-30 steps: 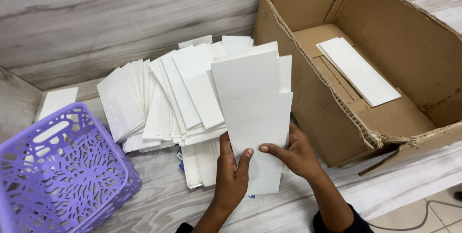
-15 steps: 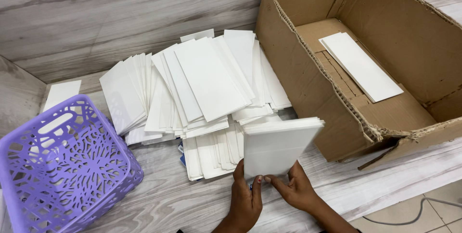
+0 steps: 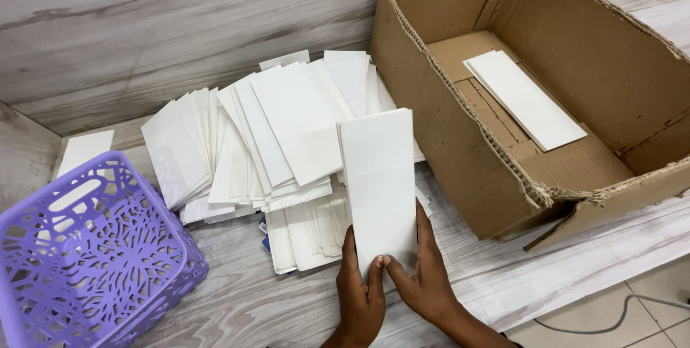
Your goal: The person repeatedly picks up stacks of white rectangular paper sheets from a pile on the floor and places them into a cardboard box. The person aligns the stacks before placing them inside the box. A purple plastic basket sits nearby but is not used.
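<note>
2 hands, left hand (image 3: 361, 292) and right hand (image 3: 424, 276), thumbs on card stack (image 3: 379, 182)

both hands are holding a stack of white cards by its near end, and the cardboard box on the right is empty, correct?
Not quite. The cardboard box is not empty: the head view shows a small stack of white sheets lying flat on its bottom. The rest holds: the left hand and right hand grip the stack of white cards by its near end.

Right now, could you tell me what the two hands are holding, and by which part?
Both the left hand and the right hand hold a stack of white cards by its near, bottom end, thumbs on top.
</note>
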